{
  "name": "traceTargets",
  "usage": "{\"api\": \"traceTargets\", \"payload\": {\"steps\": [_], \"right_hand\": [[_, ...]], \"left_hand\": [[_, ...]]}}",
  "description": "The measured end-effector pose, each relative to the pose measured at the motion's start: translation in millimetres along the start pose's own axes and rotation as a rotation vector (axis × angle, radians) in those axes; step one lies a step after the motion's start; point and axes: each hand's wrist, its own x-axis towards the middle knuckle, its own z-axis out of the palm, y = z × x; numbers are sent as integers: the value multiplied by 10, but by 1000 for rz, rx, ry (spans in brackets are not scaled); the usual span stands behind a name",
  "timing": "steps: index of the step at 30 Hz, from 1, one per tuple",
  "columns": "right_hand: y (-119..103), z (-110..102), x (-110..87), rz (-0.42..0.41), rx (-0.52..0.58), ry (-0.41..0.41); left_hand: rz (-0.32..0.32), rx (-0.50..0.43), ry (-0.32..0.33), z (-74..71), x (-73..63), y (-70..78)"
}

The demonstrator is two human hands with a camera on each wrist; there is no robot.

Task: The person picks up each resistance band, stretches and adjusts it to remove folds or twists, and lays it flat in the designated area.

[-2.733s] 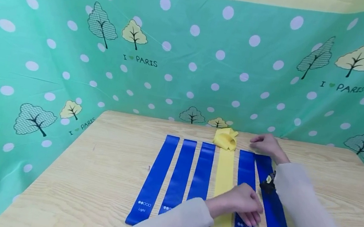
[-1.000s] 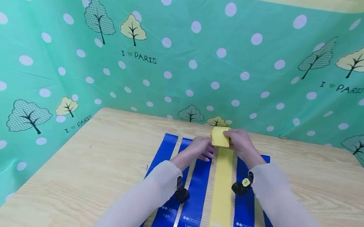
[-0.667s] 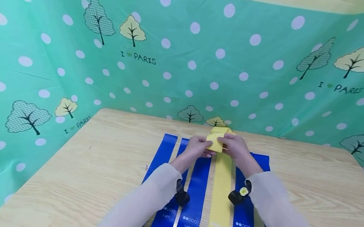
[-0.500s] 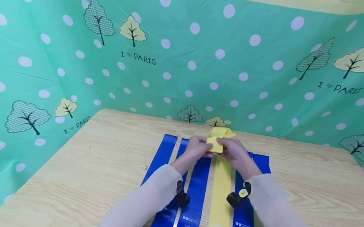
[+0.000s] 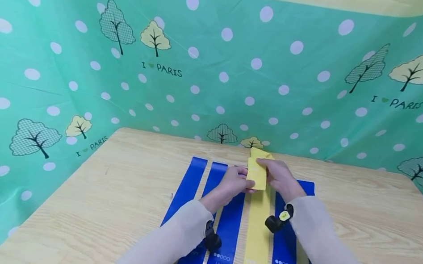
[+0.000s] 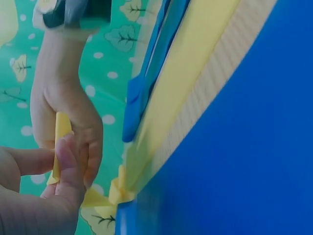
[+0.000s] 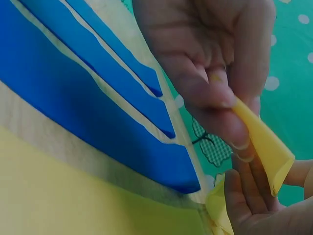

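Both hands hold a folded section of a yellow resistance band (image 5: 257,174) over the far end of a flat yellow band (image 5: 258,247). My left hand (image 5: 231,183) pinches its lower left corner between thumb and fingers. Near its upper right edge, my right hand (image 5: 281,178) grips it with the thumb on top. In the left wrist view the folded yellow band (image 6: 60,139) appears edge-on between the two hands. The right wrist view shows its end (image 7: 269,149) curling out from the right fingers. More loose yellow band (image 5: 259,153) bunches behind the hands.
Three blue bands marked Light lie left of the flat yellow one, the nearest being a blue band (image 5: 225,242). Right of it lie another blue band (image 5: 286,260) and one partly under the right sleeve. The wooden table (image 5: 103,207) ends at a green dotted cloth (image 5: 186,79).
Both hands came together at the yellow bunch and picked up a section of it. Since half a second ago, the held piece has been drawn slightly nearer and right, and more of its length shows.
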Motion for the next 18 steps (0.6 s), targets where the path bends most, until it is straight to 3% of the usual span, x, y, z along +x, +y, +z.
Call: {"api": "traceTargets", "payload": {"steps": [18], "right_hand": [[-294,-258,34,-32,-84,48]], "left_hand": [[-20,74,-63,230,-302,11]]}}
